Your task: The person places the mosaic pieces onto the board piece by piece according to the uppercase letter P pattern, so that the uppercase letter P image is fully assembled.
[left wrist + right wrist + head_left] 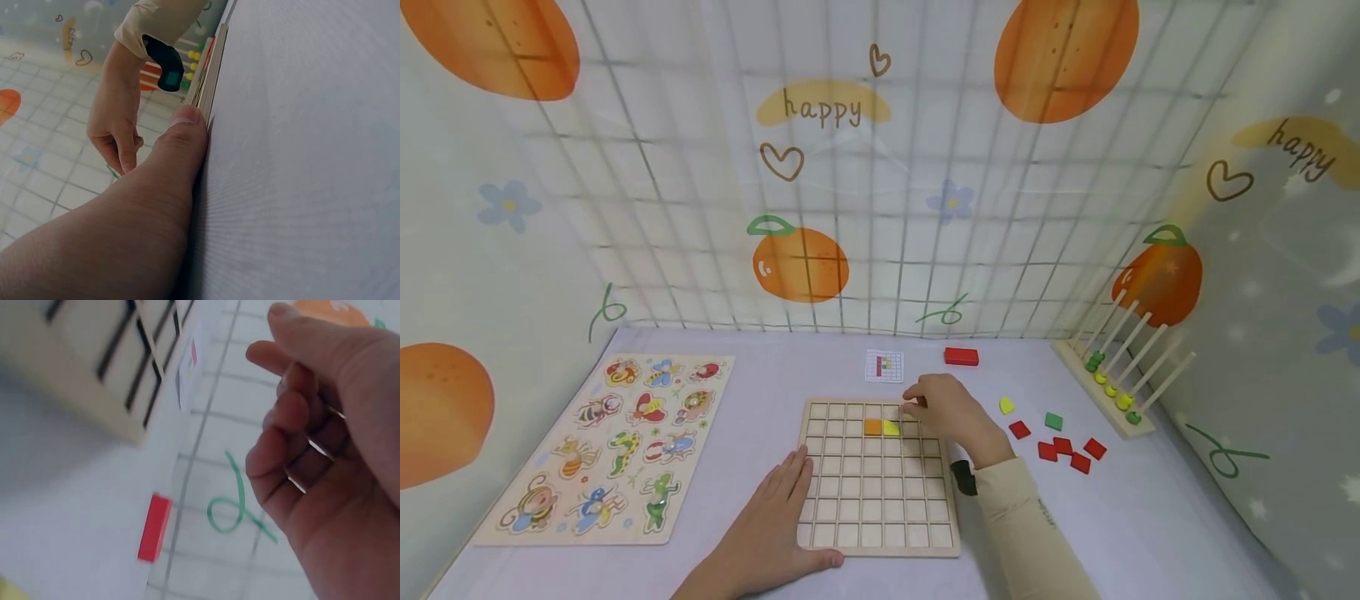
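A square wooden grid board lies in front of me, with an orange tile and a yellow tile side by side in its upper rows. Along the board's left side rests my left hand, its fingers extended and its thumb at the near edge. Over the top right part of the board hovers my right hand. In the right wrist view its fingers are loosely bent, the thumb stands apart from them, and nothing shows between them.
A small pattern card and a red block lie behind the board. Several red tiles, a green tile and a yellow piece lie at right, before a bead rack. An insect puzzle board is at left.
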`<move>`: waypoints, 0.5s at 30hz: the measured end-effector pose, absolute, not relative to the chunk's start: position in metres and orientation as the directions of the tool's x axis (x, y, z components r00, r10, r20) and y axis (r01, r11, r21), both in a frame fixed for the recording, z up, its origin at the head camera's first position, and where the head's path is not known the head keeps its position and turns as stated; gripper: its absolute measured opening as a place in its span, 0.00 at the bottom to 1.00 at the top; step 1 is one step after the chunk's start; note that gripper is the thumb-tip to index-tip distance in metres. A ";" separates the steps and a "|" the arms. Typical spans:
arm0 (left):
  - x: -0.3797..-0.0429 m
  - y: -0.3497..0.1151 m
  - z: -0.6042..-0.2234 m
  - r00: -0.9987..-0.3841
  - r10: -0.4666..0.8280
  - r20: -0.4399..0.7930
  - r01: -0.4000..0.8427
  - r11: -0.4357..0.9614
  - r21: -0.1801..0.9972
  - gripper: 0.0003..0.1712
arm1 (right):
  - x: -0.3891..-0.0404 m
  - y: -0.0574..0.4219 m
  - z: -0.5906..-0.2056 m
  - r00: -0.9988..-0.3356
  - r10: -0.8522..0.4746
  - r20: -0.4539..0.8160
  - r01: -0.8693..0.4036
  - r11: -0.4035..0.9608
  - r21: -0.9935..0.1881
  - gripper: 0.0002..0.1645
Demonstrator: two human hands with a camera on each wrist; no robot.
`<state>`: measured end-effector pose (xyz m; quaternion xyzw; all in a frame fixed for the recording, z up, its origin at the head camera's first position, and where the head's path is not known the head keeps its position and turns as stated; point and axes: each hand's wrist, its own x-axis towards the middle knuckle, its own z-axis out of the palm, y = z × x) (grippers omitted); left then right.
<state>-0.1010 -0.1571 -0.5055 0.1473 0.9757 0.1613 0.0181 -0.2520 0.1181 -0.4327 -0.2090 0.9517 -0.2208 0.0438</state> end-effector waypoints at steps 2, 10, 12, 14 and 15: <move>-0.101 -0.157 -0.506 -0.957 0.291 0.008 0.278 0.906 0.320 0.80 | -0.254 0.126 -0.430 -0.916 -0.401 0.016 -0.365 0.817 -0.446 0.16; -0.101 -0.157 -0.506 -0.959 0.284 -0.002 0.268 0.908 0.321 0.80 | -0.259 0.163 -0.421 -0.938 -0.340 0.066 -0.328 0.812 -0.483 0.18; -0.101 -0.157 -0.507 -0.959 0.284 0.000 0.269 0.909 0.320 0.80 | -0.259 0.171 -0.420 -0.939 -0.334 0.080 -0.329 0.808 -0.489 0.17; -0.101 -0.157 -0.507 -0.959 0.284 0.001 0.270 0.909 0.317 0.80 | -0.260 0.179 -0.420 -0.941 -0.327 0.088 -0.327 0.806 -0.493 0.17; -0.101 -0.157 -0.507 -0.959 0.284 0.004 0.271 0.909 0.316 0.80 | -0.260 0.183 -0.419 -0.942 -0.322 0.090 -0.323 0.808 -0.493 0.17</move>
